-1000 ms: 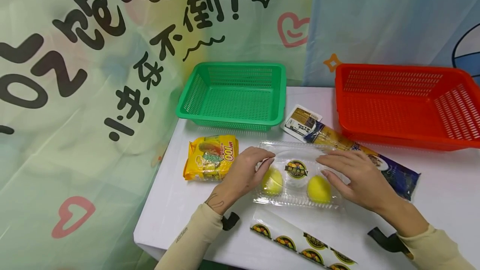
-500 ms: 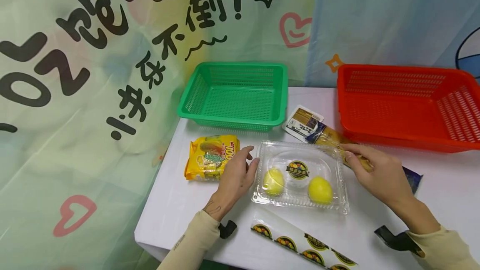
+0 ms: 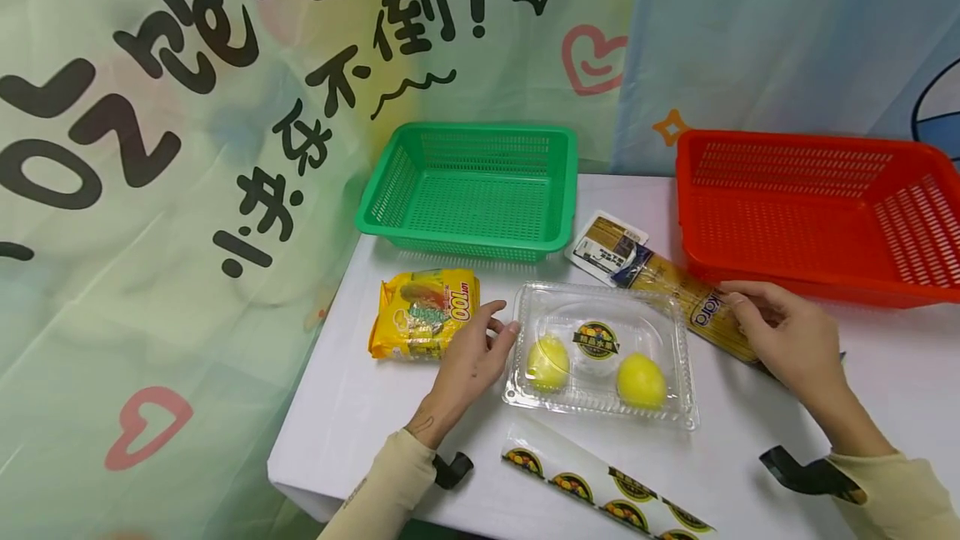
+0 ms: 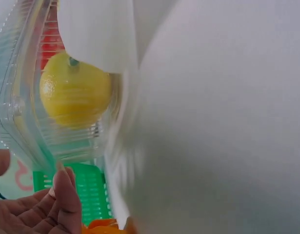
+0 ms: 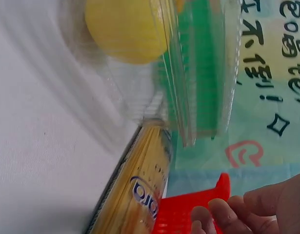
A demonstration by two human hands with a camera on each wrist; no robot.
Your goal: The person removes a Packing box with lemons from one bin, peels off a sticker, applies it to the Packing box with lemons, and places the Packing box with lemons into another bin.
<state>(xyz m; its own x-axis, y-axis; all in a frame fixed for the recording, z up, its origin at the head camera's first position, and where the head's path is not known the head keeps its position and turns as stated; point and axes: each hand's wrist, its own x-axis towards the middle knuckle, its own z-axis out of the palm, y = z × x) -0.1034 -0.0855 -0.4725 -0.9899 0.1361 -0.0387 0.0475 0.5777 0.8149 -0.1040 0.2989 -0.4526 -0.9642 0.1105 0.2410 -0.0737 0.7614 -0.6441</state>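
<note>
A closed clear plastic clamshell box (image 3: 596, 307) with a round label sits mid-table. Two yellow lemon-like fruits, one left (image 3: 548, 363) and one right (image 3: 641, 381), show through its lid. At the box's left side is my left hand (image 3: 471, 369), fingers loosely bent and holding nothing; its wrist view shows the fingertips (image 4: 67, 195) close to the box wall. My right hand (image 3: 795, 340) hovers over a long pack of spaghetti (image 3: 690, 302). In the right wrist view its fingers are loosely bent, apart from the pack (image 5: 135, 190), with nothing between them.
A green basket (image 3: 465, 244) stands back left, a red basket (image 3: 810, 286) back right. A yellow packet (image 3: 423, 315) lies by my left hand. A flat card-like pack (image 3: 603, 244) lies under the spaghetti's far end. A patterned label strip (image 3: 600, 482) lies in front.
Both hands were over the clamshell box's lid and have moved off it. The left drew back to the left side; the right went right, over the spaghetti. The box stayed in place.
</note>
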